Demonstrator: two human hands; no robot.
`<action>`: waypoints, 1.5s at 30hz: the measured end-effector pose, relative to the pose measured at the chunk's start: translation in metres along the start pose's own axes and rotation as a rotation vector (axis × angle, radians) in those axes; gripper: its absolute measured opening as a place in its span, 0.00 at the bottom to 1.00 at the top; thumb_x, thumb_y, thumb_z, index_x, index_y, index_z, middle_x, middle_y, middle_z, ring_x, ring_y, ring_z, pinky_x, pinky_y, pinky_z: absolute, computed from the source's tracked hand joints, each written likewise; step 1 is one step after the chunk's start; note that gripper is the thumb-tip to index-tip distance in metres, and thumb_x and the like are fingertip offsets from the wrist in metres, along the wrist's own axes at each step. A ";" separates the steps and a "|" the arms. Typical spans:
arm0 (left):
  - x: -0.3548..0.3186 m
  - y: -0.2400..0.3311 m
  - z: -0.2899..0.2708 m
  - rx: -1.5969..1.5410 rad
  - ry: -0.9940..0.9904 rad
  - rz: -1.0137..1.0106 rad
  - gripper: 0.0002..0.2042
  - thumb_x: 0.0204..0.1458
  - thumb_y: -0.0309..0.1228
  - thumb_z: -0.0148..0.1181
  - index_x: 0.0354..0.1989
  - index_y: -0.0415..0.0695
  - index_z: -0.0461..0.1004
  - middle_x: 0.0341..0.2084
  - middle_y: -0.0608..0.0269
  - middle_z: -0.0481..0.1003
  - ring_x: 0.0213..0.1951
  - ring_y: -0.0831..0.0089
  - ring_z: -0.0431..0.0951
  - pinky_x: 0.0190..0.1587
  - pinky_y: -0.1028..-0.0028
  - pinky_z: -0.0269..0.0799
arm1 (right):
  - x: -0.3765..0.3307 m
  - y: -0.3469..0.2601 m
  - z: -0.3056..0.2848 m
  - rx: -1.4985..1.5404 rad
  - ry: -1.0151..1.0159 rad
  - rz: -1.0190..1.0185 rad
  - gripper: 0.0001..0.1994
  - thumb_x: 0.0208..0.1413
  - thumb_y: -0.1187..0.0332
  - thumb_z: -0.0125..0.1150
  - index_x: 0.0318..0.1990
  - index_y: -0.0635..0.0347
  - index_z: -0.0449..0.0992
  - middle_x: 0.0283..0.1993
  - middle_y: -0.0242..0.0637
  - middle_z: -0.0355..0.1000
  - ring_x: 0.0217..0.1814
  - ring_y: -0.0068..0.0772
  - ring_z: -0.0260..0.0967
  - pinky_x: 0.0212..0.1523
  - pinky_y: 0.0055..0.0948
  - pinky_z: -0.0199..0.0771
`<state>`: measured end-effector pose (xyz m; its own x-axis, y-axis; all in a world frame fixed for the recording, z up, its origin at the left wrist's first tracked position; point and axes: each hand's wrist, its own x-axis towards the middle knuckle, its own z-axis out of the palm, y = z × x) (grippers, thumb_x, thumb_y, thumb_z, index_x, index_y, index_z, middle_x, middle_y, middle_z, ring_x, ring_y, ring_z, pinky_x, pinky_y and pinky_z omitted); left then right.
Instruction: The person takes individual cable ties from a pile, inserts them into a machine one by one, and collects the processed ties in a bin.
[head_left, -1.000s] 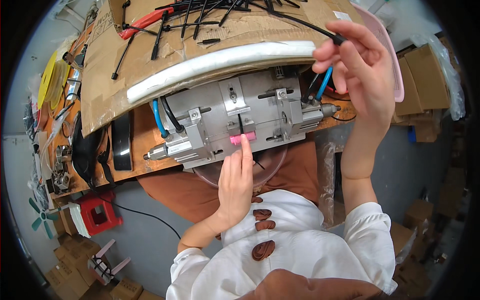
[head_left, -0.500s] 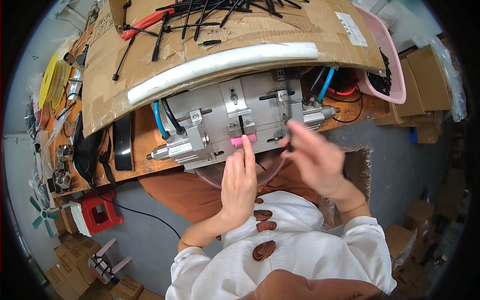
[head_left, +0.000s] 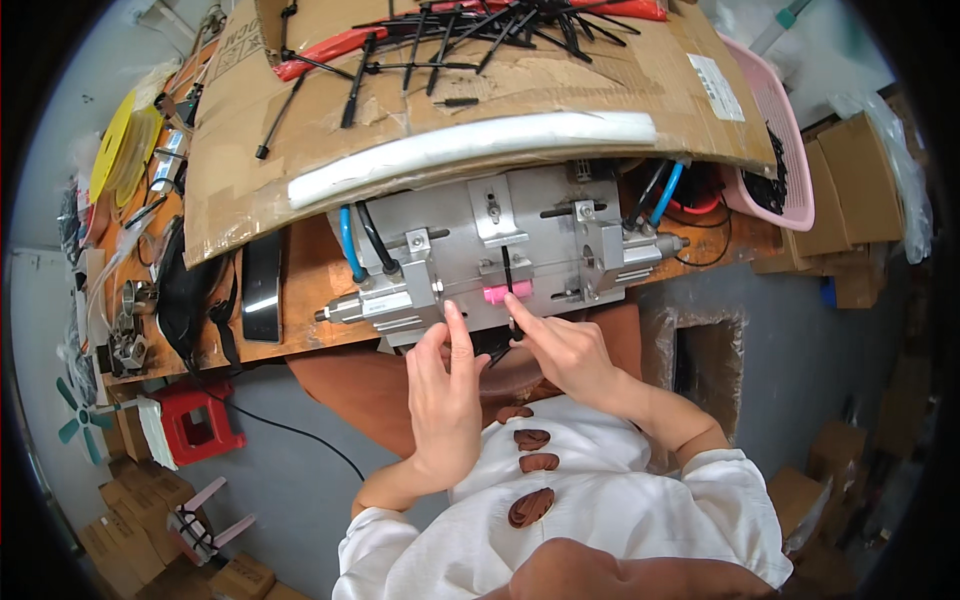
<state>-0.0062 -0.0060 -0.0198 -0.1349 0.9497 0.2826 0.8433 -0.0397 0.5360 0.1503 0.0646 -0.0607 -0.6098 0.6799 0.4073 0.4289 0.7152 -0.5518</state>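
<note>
Crossing 1 pink block (head_left: 494, 295), a black rod (head_left: 507, 262) lies on the metal fixture (head_left: 540, 240). The right hand (head_left: 577, 357) touches the rod by the block with 1 fingertip; I cannot tell whether it grips. The left hand (head_left: 443, 405), fingers loosely extended, holds nothing, near the fixture's front edge.

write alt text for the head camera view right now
A bare right hand is at a pink block and thin black rod on a grey metal fixture, the left hand close by. Beyond, more black rods lie scattered on cardboard.
</note>
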 end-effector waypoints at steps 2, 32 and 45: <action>0.017 -0.010 -0.017 0.012 0.056 0.027 0.35 0.40 0.11 0.62 0.62 0.40 0.63 0.43 0.54 0.66 0.40 0.62 0.68 0.41 0.69 0.69 | 0.012 -0.008 -0.022 -0.012 -0.090 -0.003 0.34 0.44 0.73 0.66 0.63 0.63 0.62 0.27 0.35 0.69 0.25 0.30 0.71 0.22 0.29 0.69; 0.233 -0.071 -0.055 0.088 0.022 0.298 0.08 0.47 0.23 0.61 0.36 0.40 0.72 0.28 0.57 0.69 0.30 0.64 0.70 0.35 0.68 0.67 | 0.226 0.054 -0.153 -0.050 0.358 -0.160 0.05 0.54 0.81 0.54 0.38 0.67 0.73 0.32 0.39 0.72 0.35 0.25 0.72 0.37 0.23 0.70; 0.208 -0.042 -0.075 -0.046 -0.300 0.262 0.10 0.48 0.30 0.64 0.34 0.38 0.71 0.21 0.61 0.65 0.23 0.69 0.63 0.30 0.74 0.62 | 0.149 0.039 -0.168 0.552 0.494 0.051 0.07 0.58 0.76 0.52 0.42 0.65 0.74 0.30 0.34 0.72 0.34 0.21 0.70 0.34 0.21 0.69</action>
<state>-0.1085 0.1702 0.0761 0.2453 0.9538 0.1735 0.8039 -0.3001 0.5134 0.1884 0.2206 0.1012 -0.1712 0.7965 0.5799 -0.0279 0.5845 -0.8109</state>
